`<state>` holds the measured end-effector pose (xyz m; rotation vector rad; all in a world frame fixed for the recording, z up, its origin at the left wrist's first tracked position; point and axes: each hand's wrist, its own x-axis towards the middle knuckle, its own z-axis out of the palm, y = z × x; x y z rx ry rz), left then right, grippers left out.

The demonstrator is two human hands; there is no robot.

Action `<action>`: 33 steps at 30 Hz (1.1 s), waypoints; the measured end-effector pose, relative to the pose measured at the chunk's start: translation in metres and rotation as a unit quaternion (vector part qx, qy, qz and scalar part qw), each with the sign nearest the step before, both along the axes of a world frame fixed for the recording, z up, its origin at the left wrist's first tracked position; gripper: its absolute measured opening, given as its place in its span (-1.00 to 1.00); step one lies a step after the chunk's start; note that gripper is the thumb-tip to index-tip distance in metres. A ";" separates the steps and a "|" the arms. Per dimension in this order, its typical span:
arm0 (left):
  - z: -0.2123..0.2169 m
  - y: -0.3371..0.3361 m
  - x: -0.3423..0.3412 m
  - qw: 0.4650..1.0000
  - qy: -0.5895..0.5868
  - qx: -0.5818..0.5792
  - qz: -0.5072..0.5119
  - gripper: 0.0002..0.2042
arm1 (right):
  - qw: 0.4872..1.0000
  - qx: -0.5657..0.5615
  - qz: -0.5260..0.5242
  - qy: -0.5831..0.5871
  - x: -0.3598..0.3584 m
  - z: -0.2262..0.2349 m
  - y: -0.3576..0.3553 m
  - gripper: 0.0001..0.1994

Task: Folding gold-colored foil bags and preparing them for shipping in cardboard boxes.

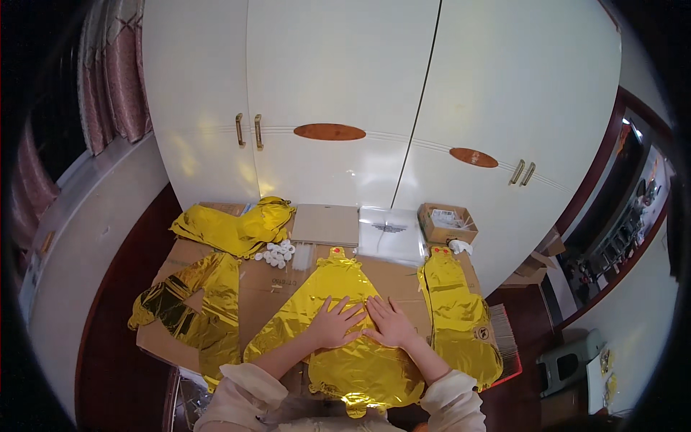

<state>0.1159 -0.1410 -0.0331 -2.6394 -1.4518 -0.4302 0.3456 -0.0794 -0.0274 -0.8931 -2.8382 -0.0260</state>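
Observation:
A flat, uninflated gold foil balloon (338, 288) lies in the middle of a cardboard-covered table (263, 284). My left hand (335, 322) and my right hand (389, 320) both rest flat on the foil, palms down, fingers spread, side by side and almost touching. Neither hand grips anything. My forearms in pale sleeves come up from the lower edge.
More gold foil balloons lie at the left (201, 306), the back left (234, 227) and the right (461, 317). Small white round pieces (276, 253) sit behind the middle balloon. A clear plastic bag (391, 234), a flat cardboard sheet (325, 224) and a small open box (448, 223) stand before white cupboard doors (345, 101).

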 end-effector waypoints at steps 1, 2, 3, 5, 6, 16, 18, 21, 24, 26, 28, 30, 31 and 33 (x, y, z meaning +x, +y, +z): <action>0.001 0.000 0.000 1.000 0.002 0.001 0.000 -0.41 | 1.000 0.002 0.001 0.005 0.000 -0.001 0.000 -0.17; 0.002 0.000 0.000 1.000 0.004 0.001 0.001 -0.42 | 1.000 0.004 0.002 0.011 0.001 -0.002 0.001 -0.17; 0.002 0.000 0.000 1.000 0.005 0.001 0.002 -0.42 | 1.000 0.005 0.003 0.016 0.001 -0.002 0.001 -0.17; 0.001 0.000 0.000 1.000 0.003 0.003 0.002 -0.42 | 1.000 0.006 -0.001 0.009 0.000 -0.002 0.001 -0.17; 0.000 0.000 0.001 1.000 0.002 0.003 0.002 -0.42 | 1.000 0.007 -0.002 0.005 0.000 -0.002 0.001 -0.17; 0.003 -0.002 -0.001 1.000 0.012 -0.003 0.009 -0.39 | 1.000 -0.018 -0.004 -0.004 0.010 0.021 -0.037 -0.30; 0.006 -0.003 -0.001 1.000 0.008 -0.009 0.011 -0.37 | 0.998 -0.047 0.006 -0.035 0.012 0.032 -0.058 -0.35; 0.008 -0.003 0.001 1.000 0.001 -0.003 0.002 -0.34 | 0.998 -0.046 0.031 -0.022 0.016 0.021 -0.087 -0.45; 0.012 -0.001 0.002 1.000 -0.009 -0.008 -0.002 -0.34 | 0.995 -0.091 0.009 0.028 0.022 0.018 -0.111 -0.50; 0.012 -0.001 0.002 1.000 -0.002 -0.018 -0.002 -0.35 | 0.994 -0.102 0.004 0.038 0.031 0.028 -0.125 -0.52; 0.013 -0.001 0.002 0.999 0.008 -0.031 0.001 -0.35 | 0.990 -0.114 -0.042 0.069 0.042 0.042 -0.142 -0.54; 0.016 -0.002 0.003 0.999 0.020 -0.047 0.007 -0.35 | 0.977 -0.125 -0.129 0.118 0.057 0.057 -0.161 -0.56; 0.015 -0.002 0.002 0.999 0.023 -0.046 0.002 -0.35 | 0.965 -0.127 -0.183 0.138 0.065 0.058 -0.171 -0.57; 0.013 -0.002 0.001 0.999 0.029 -0.043 -0.004 -0.34 | 0.933 -0.127 -0.287 0.176 0.081 0.054 -0.193 -0.58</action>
